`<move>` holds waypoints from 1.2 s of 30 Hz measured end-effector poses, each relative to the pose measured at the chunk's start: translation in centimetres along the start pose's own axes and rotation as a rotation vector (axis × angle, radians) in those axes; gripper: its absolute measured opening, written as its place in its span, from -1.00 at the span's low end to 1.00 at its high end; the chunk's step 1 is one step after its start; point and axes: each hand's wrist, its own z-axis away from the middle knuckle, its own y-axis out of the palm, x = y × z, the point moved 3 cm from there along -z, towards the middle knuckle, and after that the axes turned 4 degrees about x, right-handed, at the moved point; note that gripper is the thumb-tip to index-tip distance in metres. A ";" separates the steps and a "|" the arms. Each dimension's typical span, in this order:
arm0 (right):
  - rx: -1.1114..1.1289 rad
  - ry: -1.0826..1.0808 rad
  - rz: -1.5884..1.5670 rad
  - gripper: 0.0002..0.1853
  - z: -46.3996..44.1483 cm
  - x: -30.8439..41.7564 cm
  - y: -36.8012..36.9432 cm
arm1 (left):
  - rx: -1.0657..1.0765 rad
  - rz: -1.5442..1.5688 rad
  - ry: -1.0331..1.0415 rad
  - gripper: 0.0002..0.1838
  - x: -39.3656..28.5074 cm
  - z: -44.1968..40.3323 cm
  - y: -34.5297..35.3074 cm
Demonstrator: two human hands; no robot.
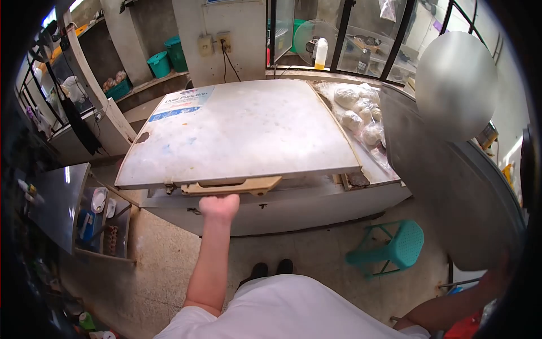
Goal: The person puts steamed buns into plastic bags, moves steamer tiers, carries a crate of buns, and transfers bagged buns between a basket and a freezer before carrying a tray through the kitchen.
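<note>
My left hand [220,208] is closed round the tan handle [232,185] on the front edge of the white freezer lid [243,130]. That lid is slightly raised, with a dark gap under its front edge. At the far right my right hand [498,276] is closed at the lower edge of a large grey metal tray [446,186], its fingers mostly hidden in shadow. The tray is tilted and slants up beside the freezer. Bagged white lumps [361,110] lie on the freezer's right part, between lid and tray.
A green stool [403,246] stands on the floor right of my feet. At the left is a metal table [59,203] with shelves. Green buckets [158,65] and a bottle [320,53] are at the back. A smooth grey oval [457,85] covers the upper right.
</note>
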 end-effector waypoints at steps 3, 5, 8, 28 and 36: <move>0.056 -0.069 -0.098 -0.36 2.6 5.5 8.7 | -0.058 0.043 -0.106 -0.34 -0.7 2.8 -1.7; 0.103 -0.136 -0.125 -0.36 5.2 10.3 15.4 | -0.191 0.018 -0.146 -0.25 -1.3 3.4 -3.3; 0.255 -0.342 -0.335 -0.50 9.5 17.5 25.4 | -0.104 0.009 -0.219 -0.14 -2.7 4.6 -4.6; 0.922 -0.532 0.012 -0.79 40.7 17.9 45.8 | 0.050 -0.959 -0.689 -0.89 -2.5 11.8 -13.4; 0.991 0.287 -0.012 -0.78 44.9 11.9 26.4 | 0.127 -1.096 -0.902 -0.90 2.7 11.0 -14.3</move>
